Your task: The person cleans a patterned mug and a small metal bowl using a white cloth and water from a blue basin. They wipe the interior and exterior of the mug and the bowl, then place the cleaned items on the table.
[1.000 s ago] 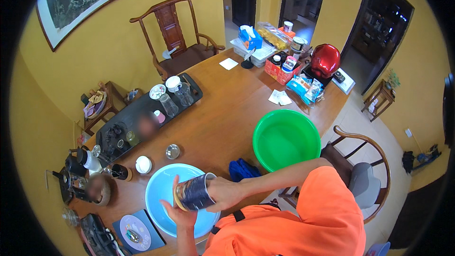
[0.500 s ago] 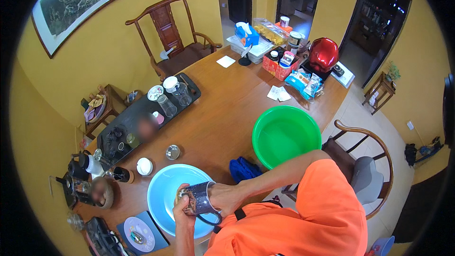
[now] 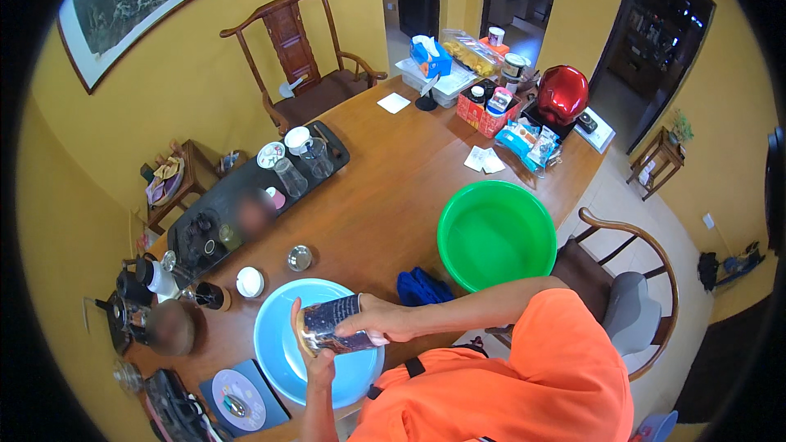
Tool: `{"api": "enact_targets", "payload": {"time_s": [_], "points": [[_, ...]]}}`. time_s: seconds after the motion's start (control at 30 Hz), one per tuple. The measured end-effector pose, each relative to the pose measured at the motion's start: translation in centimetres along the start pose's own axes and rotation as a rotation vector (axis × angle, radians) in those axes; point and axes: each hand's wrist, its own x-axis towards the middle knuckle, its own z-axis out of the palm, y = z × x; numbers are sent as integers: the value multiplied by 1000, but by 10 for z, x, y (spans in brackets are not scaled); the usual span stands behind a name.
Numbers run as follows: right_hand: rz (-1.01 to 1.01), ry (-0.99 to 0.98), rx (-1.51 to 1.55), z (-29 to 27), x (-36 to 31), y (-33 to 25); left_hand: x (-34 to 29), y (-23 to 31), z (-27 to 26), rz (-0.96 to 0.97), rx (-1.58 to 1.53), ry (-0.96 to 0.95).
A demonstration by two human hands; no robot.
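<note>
A dark printed mug (image 3: 331, 317) lies tilted on its side in both my hands, above the light blue basin (image 3: 273, 360). My left hand (image 3: 317, 362) is closed around its bottom end. From the right, my right hand (image 3: 383, 319) grips the outside near the other end, thumb across the wall. The mug's handle does not show. Right of the basin is a crumpled dark blue cloth (image 3: 422, 286). A green basin (image 3: 496, 237) stands farther to the right on the wooden table (image 3: 385, 213).
Beyond the blue basin stand a white round container (image 3: 250, 281) and a small glass jar (image 3: 300, 258). A long black tea tray (image 3: 237, 205) carries glassware on the left. Packages and a red box (image 3: 488, 115) crowd the far right. A wooden chair (image 3: 630, 295) is at the right edge.
My right hand has come out of the mug's mouth and now holds its outside. The mug has turned, hiding its handle, and moved slightly up and left.
</note>
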Motion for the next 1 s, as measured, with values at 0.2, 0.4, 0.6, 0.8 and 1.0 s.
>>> {"api": "enact_targets", "payload": {"time_s": [0.2, 0.4, 0.6, 0.8, 1.0], "points": [[-591, -214, -1436, -12, -3, -11, -13, 4, -3, -410, -456, -119], [-838, -533, -1717, -24, 6, 14, -13, -17, -20, -547, -487, 104], [-579, -214, -997, -10, 1, 22, -8, -13, -3, -283, -344, 294], [102, 46, 385, 5, 5, 7, 4, -2, -2, 92, 32, 12], [-481, -45, -902, -17, 0, 2, -1, 3, 10, -229, -360, -4]]}}
